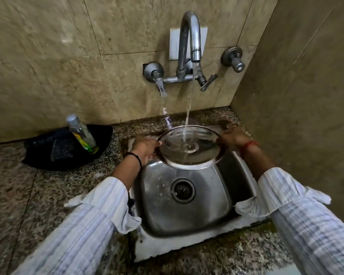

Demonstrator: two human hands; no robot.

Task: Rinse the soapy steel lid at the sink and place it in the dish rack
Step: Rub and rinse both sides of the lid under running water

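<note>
- Lid [189, 147]: thin, stiff steel; judged light, slippery when wet
- Left hand [145, 147] and right hand [233, 138] pinch opposite rims, the soundest hold

The fingers of the left hand [145, 148] passed under the rim of the lid [189, 147] and were hidden. The fingertips of the right hand [233, 136] were blurred. The lid covered the far part of the sink [187, 207]. The label on the bottle [81, 133] was unreadable. Both sleeves ran off the lower edge.
</note>
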